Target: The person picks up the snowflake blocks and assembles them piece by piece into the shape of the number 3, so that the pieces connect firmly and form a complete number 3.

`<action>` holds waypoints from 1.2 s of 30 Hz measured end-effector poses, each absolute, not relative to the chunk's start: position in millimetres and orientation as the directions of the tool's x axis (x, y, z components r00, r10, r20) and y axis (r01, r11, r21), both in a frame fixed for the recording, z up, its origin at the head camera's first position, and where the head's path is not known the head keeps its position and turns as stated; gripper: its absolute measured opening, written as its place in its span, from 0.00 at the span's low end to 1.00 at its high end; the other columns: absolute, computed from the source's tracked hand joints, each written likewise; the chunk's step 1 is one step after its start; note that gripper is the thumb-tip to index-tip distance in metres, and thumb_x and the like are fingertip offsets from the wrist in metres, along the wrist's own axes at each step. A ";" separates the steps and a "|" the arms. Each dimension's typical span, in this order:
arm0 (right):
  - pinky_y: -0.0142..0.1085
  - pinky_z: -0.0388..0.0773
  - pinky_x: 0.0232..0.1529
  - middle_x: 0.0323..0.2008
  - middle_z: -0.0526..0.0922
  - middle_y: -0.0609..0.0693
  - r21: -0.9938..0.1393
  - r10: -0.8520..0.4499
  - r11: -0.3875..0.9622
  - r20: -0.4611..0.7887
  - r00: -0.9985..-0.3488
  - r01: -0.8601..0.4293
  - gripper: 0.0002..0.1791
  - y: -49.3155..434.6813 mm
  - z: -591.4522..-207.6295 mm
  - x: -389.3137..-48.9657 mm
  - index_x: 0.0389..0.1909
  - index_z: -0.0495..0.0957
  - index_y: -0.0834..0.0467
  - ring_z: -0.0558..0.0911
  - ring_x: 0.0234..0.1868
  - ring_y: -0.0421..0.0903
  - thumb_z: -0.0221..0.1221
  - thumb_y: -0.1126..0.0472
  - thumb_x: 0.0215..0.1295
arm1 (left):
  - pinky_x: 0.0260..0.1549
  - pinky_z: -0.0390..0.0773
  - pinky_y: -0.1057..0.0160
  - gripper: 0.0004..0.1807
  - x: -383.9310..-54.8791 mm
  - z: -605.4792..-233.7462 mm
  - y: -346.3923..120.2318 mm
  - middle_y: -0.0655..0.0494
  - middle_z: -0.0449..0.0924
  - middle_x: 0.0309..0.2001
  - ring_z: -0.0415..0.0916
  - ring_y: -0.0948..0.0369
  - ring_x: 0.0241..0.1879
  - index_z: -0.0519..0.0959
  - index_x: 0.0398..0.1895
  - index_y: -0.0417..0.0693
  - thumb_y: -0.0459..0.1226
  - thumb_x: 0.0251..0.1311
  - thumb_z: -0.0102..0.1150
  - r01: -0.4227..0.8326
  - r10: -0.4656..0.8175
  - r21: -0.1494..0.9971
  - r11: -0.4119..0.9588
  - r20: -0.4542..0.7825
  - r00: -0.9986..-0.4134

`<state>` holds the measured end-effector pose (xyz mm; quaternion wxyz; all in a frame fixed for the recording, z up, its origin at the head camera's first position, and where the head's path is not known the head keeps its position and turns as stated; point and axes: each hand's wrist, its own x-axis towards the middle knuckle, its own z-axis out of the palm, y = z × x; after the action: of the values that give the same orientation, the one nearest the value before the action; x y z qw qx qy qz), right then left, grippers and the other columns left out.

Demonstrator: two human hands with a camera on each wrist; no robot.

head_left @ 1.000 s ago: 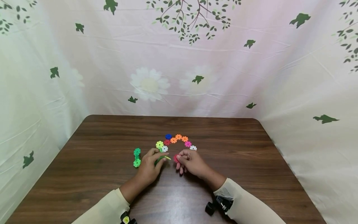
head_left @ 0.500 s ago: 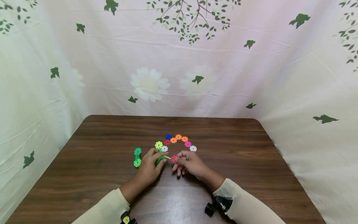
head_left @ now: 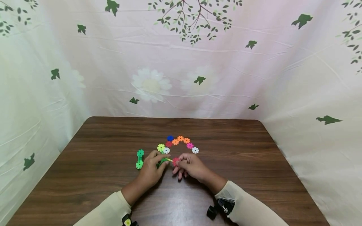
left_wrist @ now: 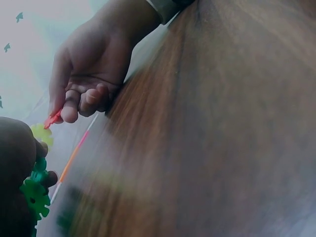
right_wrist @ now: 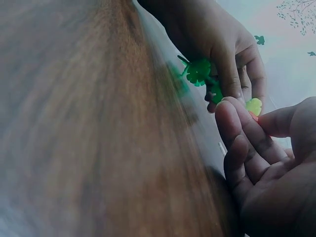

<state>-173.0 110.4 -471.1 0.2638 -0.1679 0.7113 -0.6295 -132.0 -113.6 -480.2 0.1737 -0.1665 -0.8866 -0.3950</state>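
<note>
Head view: both hands at lower centre of the frame, just beside each other over the brown worktop (head_left: 240, 150).
Left hand (head_left: 149, 169): thumb and fingers clamped on a chain (head_left: 165, 160) of notched green and yellow discs.
Right hand (head_left: 193, 168): red disc (head_left: 175, 161) pinched between thumb and finger, remaining fingers loosely bent below.
Red disc position: lower centre of the frame, at the chain's yellow end; cannot tell if slotted in.
Wrist views: red disc mostly hidden by fingers; green discs lower left in the left one, upper right in the right one.
Arc (head_left: 180, 138): centre of the frame, beyond the hands; lime, white, red, blue, orange, pink, white discs.
Green strip (head_left: 139, 164): left of the left hand, lying flat, well apart from the red disc.
Curtain (head_left: 169, 56): pale, leaf and bird print, upper frame.
</note>
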 end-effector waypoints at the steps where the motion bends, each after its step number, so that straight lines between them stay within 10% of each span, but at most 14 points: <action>1: 0.30 0.75 0.26 0.37 0.95 0.60 -0.984 -0.572 0.153 -0.161 -0.804 0.088 0.09 110.3 -470.9 -172.8 0.47 0.78 0.66 0.87 0.23 0.40 0.55 0.62 0.83 | 0.33 0.74 0.69 0.17 -131.9 -479.9 -113.4 0.53 0.77 0.39 0.69 0.64 0.34 0.91 0.55 0.46 0.29 0.64 0.76 0.434 0.159 0.640 0.634 0.441 -0.883; 20: 0.30 0.73 0.25 0.35 0.94 0.63 -0.987 -0.554 0.139 -0.150 -0.819 0.086 0.10 108.0 -474.2 -168.3 0.45 0.77 0.67 0.86 0.22 0.41 0.55 0.62 0.83 | 0.28 0.73 0.71 0.16 -129.8 -481.7 -106.3 0.54 0.78 0.34 0.67 0.68 0.30 0.93 0.48 0.43 0.27 0.56 0.81 0.498 0.152 0.569 0.655 0.546 -0.824; 36: 0.31 0.74 0.23 0.25 0.87 0.48 -0.983 -0.562 0.164 -0.160 -0.811 0.080 0.13 108.0 -473.1 -169.6 0.45 0.81 0.67 0.83 0.21 0.41 0.57 0.60 0.84 | 0.41 0.88 0.53 0.17 -128.7 -482.6 -110.2 0.41 0.84 0.51 0.87 0.51 0.43 0.91 0.53 0.45 0.26 0.62 0.76 0.503 0.209 0.479 0.719 0.541 -0.814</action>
<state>-169.6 108.0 -473.1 0.2574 -0.1677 0.7183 -0.6243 -128.7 -110.2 -482.6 0.2312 -0.1985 -0.8978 -0.3179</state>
